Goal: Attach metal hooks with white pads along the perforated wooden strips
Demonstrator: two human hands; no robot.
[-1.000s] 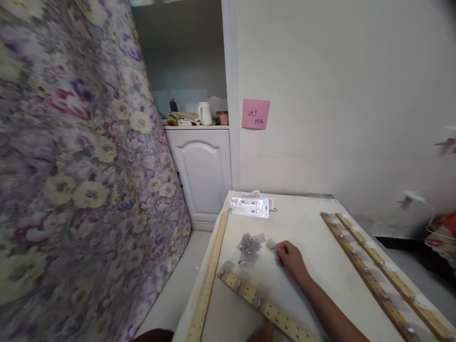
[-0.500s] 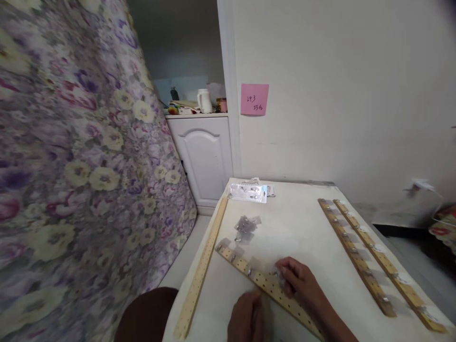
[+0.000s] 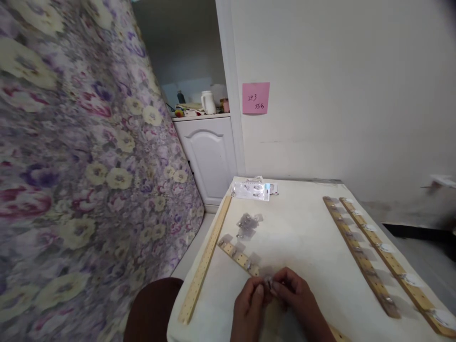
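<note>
My left hand (image 3: 247,304) and my right hand (image 3: 297,297) meet over a perforated wooden strip (image 3: 239,258) that lies slantwise on the white table (image 3: 302,237). Both hands pinch a small clear-and-metal piece (image 3: 269,283) between their fingertips. A little pile of small clear bags with metal parts (image 3: 247,224) lies just beyond the strip. A second long wooden strip (image 3: 204,266) runs along the table's left edge.
Two more wooden strips with fitted clips (image 3: 359,254) lie on the table's right side. A flat plastic packet (image 3: 253,190) rests at the far edge. A flowered cloth (image 3: 78,166) hangs at left; a pink note (image 3: 255,98) is on the wall, beside a white cabinet (image 3: 208,154).
My right hand drew back from the pile of bags to the slanted strip, and my left hand came up to join it. Both now pinch a small piece together.
</note>
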